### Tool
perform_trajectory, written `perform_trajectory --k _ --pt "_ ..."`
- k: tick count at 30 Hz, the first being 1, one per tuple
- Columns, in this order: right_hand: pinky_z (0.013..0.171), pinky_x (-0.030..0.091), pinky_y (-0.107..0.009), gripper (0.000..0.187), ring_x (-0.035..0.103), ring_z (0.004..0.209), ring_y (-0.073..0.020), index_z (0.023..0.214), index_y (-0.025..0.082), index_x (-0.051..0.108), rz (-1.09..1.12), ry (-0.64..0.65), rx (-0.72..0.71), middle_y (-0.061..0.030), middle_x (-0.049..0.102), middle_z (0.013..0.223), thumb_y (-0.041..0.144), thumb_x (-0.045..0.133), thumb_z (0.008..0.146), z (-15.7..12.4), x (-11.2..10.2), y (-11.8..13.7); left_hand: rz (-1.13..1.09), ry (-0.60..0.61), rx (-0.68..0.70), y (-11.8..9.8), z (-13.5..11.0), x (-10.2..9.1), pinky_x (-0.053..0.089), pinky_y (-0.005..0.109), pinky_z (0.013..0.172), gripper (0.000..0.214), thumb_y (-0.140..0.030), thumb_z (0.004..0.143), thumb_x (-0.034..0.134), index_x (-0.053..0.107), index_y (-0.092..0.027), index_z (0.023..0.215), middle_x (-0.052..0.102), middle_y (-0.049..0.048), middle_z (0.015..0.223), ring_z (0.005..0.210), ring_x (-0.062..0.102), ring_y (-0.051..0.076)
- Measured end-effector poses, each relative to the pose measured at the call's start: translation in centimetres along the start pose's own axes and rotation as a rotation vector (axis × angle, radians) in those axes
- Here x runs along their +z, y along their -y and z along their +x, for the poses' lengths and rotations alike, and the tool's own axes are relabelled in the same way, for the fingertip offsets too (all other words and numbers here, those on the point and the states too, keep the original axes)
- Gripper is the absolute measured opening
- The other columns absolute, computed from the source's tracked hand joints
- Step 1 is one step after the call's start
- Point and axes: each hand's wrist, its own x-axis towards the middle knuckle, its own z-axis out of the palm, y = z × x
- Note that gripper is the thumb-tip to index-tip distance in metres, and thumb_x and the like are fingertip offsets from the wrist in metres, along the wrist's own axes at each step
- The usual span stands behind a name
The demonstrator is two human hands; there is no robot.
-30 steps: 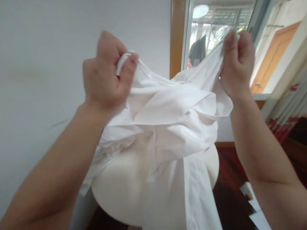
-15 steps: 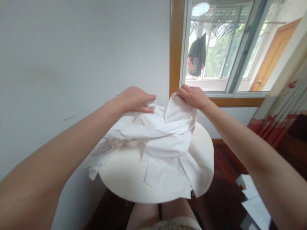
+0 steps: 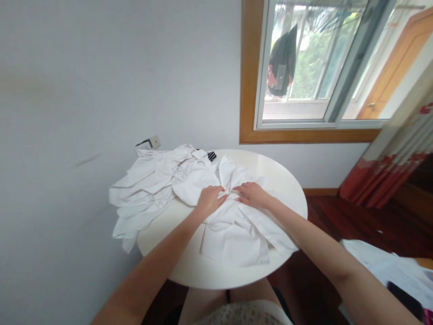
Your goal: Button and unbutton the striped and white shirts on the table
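A white shirt lies spread and creased on the round white table, with its lower part towards me. My left hand is on the cloth near its upper middle, thumb and fingers gathering a fold. Close by on the right, my right hand pinches the same shirt, its fingertips turned towards the left hand. A small gap separates the two hands. Folds hide the details of the cloth under the fingers.
A heap of white clothes covers the table's left side and hangs over its edge. A black striped piece lies behind it. The wall, a socket and a window border the table. Papers lie low at right.
Both hands have come down and closer to me, from holding the cloth raised to the table surface. The shirt now lies flatter, and the heap at left is in fuller view.
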Motion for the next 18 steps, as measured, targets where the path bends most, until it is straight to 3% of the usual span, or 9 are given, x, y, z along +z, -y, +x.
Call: perform_trajectory --k 3,5,8,10,13,16,18 --pt "0.085 0.033 -0.034 0.028 0.053 0.096 -0.0214 0.108 0.024 0.063 -0.085 0.009 -0.068 -0.0079 0.063 0.096 0.04 0.048 0.091 -1.4 0.3 -0.8 -0.126 0.057 -0.009 1.3 -0.5 -0.4 0.045 0.027 0.075 0.031 -0.043 0.091 0.041 0.065 -0.025 0.097 0.071 0.0033 0.09 0.082 0.064 0.018" --pt "0.087 0.031 -0.035 0.024 0.052 0.094 -0.0209 0.097 0.022 0.065 -0.125 -0.002 -0.076 -0.008 0.063 0.092 0.031 0.044 0.093 -2.5 0.3 -1.9 -0.237 0.009 -0.036 2.7 -0.9 -1.4 0.045 0.025 0.073 0.033 -0.044 0.091 0.038 0.066 -0.026 0.094 0.071 0.0015 0.092 0.082 0.064 0.017" --pt "0.087 0.031 -0.036 0.025 0.051 0.095 -0.0214 0.097 0.021 0.064 -0.136 -0.057 -0.035 -0.0091 0.063 0.097 0.027 0.04 0.094 -4.3 -0.3 -3.6 -0.389 -0.192 -0.098 4.9 -1.4 -3.8 0.046 0.024 0.077 0.034 -0.045 0.09 0.039 0.064 -0.023 0.091 0.07 0.0017 0.09 0.084 0.063 0.016" --pt "0.088 0.032 -0.036 0.027 0.051 0.101 -0.0229 0.108 0.021 0.061 -0.107 -0.091 -0.041 -0.0106 0.06 0.11 0.033 0.043 0.093 -5.2 -0.8 -3.9 -0.448 -0.37 -0.125 5.8 -1.3 -5.6 0.046 0.025 0.08 0.033 -0.044 0.09 0.039 0.062 -0.021 0.089 0.068 0.0028 0.089 0.087 0.061 0.017" --pt "0.089 0.034 -0.037 0.053 0.049 0.108 -0.0259 0.131 0.02 0.047 -0.055 -0.147 -0.078 -0.0139 0.052 0.126 0.049 0.05 0.087 -4.7 -1.7 -2.3 -0.523 -0.543 -0.142 5.0 -0.3 -7.4 0.046 0.027 0.081 0.03 -0.044 0.09 0.039 0.058 -0.02 0.085 0.063 0.0024 0.084 0.085 0.058 0.017" --pt "0.092 0.034 -0.039 0.06 0.048 0.11 -0.0269 0.138 0.021 0.04 -0.04 -0.299 -0.042 -0.0151 0.05 0.128 0.051 0.05 0.087 -2.4 -2.5 0.5 -0.591 -0.455 -0.021 2.4 0.9 -7.9 0.046 0.027 0.082 0.032 -0.045 0.091 0.037 0.053 -0.02 0.079 0.059 0.0023 0.08 0.082 0.056 0.016" --pt "0.093 0.034 -0.04 0.05 0.049 0.109 -0.0262 0.133 0.024 0.047 -0.037 -0.359 -0.062 -0.0139 0.05 0.13 0.047 0.048 0.089 -0.7 -3.1 1.6 -0.618 -0.382 0.069 1.0 1.3 -7.9 0.045 0.028 0.084 0.035 -0.046 0.092 0.033 0.051 -0.02 0.077 0.058 0.0036 0.083 0.085 0.055 0.015"
